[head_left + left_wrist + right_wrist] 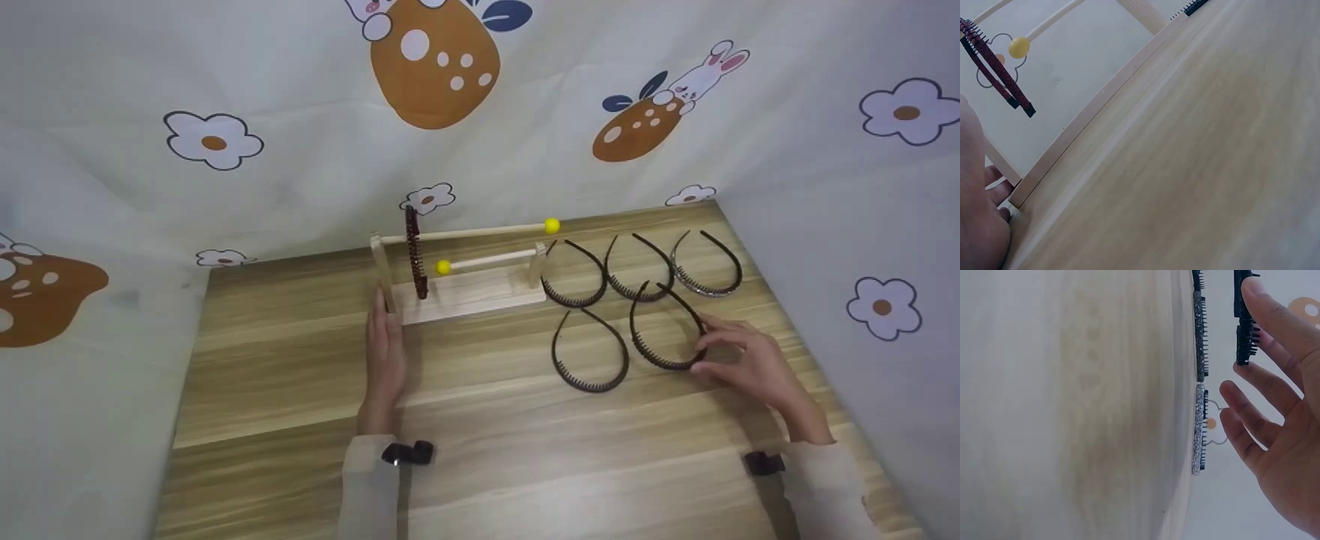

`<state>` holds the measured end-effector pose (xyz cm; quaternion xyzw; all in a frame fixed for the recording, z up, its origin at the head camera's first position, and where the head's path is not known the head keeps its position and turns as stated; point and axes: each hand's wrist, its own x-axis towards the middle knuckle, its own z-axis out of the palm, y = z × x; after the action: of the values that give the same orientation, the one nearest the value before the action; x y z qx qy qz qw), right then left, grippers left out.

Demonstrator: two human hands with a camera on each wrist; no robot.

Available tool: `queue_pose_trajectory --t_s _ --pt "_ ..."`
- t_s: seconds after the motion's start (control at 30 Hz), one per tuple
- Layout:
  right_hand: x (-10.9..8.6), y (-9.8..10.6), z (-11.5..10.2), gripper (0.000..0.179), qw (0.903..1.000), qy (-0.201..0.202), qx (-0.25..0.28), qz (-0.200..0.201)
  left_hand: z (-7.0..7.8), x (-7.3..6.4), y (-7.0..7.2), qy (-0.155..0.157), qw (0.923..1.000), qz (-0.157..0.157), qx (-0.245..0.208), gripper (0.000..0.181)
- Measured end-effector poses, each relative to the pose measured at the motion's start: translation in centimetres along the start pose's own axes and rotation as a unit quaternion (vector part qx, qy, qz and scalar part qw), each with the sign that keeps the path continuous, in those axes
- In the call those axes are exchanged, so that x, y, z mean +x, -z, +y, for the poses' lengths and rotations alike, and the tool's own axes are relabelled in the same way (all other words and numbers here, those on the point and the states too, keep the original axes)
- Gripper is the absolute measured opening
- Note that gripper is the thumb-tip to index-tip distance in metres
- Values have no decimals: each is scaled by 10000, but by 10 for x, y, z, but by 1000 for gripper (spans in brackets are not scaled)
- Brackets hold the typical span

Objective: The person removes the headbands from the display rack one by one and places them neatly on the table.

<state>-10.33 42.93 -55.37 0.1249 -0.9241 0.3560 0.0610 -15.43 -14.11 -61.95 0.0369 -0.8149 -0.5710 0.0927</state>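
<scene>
My right hand [754, 364] pinches the right side of a dark toothed headband [667, 365] between thumb and fingers. In the right wrist view this headband [1245, 323] is raised above the tabletop, with the other fingers spread below it. My left hand [386, 352] rests against the left end of a wooden stand [472, 296], its fingers extended along the upright; in the left wrist view the fingertips [1000, 192] show behind the base's corner. A dark red headband [415, 255] hangs on the stand's longer upper rod, near the left upright.
Behind the held headband, three headbands lie in a row, among them a black one [574, 302] and a glittery one [705, 291]. Another headband [590, 386] lies nearer me. Yellow balls cap the upper rod [480, 232] and lower rod [491, 260]. A printed curtain [300, 187] borders the table.
</scene>
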Motion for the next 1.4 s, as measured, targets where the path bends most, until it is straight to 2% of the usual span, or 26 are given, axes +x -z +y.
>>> queue_pose_trajectory --t_s 0.17,0.33,0.6,0.8,1.03,1.2,1.4 --pt "-6 4 4 36 9998 57 -163 -33 1 0 0 4 10000 -31 47 63" --pt "-12 6 8 37 9990 276 -363 -34 1 0 1 70 10000 -32 20 63" --pt "-16 4 11 39 9983 419 -384 -158 1 -1 1 -130 9999 0 39 63" --pt "-15 4 13 38 9981 232 -406 -413 -1 0 0 -124 9999 22 -3 65" --pt "-15 4 13 35 9973 25 -477 -552 0 -1 0 85 9999 -18 -147 63" --pt "-14 4 12 33 9964 -102 -386 -750 0 -1 0 62 9998 15 -179 61" --pt "-14 3 11 39 9952 -93 -374 -902 2 -1 1 68 9999 -11 -87 62"
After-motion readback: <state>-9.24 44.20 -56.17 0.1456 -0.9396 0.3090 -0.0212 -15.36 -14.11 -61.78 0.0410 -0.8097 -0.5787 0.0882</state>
